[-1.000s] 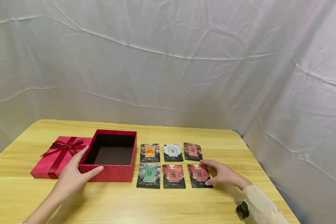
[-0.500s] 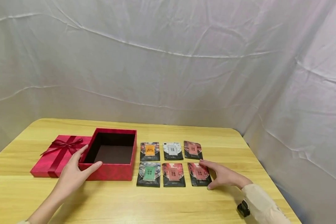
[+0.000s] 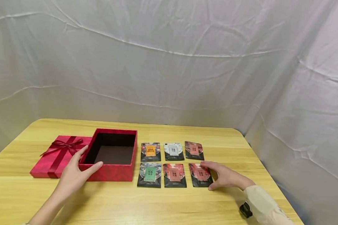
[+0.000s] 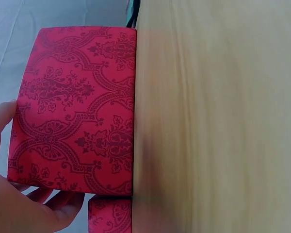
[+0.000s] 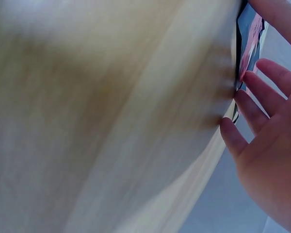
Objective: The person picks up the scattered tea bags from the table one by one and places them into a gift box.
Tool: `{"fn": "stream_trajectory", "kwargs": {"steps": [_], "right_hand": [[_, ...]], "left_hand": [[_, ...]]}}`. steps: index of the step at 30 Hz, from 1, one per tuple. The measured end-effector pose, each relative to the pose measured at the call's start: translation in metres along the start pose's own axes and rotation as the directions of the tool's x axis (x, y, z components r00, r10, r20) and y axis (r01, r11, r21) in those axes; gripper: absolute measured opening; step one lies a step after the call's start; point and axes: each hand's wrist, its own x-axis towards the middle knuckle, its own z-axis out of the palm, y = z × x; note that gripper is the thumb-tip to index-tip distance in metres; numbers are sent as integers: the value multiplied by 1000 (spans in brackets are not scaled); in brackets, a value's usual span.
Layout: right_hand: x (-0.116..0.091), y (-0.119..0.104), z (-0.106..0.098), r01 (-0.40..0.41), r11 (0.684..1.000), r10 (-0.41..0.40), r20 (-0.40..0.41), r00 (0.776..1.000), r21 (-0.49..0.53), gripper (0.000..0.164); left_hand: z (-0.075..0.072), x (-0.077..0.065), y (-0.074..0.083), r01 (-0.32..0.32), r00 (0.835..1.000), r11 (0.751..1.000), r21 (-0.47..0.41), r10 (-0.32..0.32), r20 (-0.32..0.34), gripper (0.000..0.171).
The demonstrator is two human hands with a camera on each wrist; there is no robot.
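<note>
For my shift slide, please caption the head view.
Left hand at open red box, right hand at one of six sachets.

On the desk, the box stands left of centre, with the lid just to its left and a bow on top of the lid. Right of the box lie six packets in two rows of three, one row behind the other. The left grip is at the box's front left corner, the right grip at the right edge of the front right packet. Cloth hangs behind the desk and along its right side.
</note>
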Motion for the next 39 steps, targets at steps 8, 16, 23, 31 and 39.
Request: {"fn": "stream_trajectory", "kwargs": {"steps": [8, 16, 23, 31, 39], "right_hand": [[0, -4, 0, 24, 998, -25, -7, 1000, -51, 88], [-1, -1, 3, 56, 998, -57, -23, 998, -38, 82], [-2, -3, 6, 42, 999, -44, -42, 998, -29, 85], [-4, -7, 7, 3, 999, -5, -55, 998, -37, 92], [-4, -12, 9, 21, 1000, -22, -75, 997, -8, 88]], "left_hand": [[0, -1, 0, 26, 1000, 999, -40, -26, -2, 97], [-1, 0, 1, 52, 999, 997, -63, -52, 4, 98], [-2, 1, 0, 65, 998, 995, -72, -65, 12, 98], [-2, 0, -1, 60, 998, 995, -75, -59, 10, 98], [-1, 0, -1, 62, 998, 995, -79, -61, 9, 99]]}}
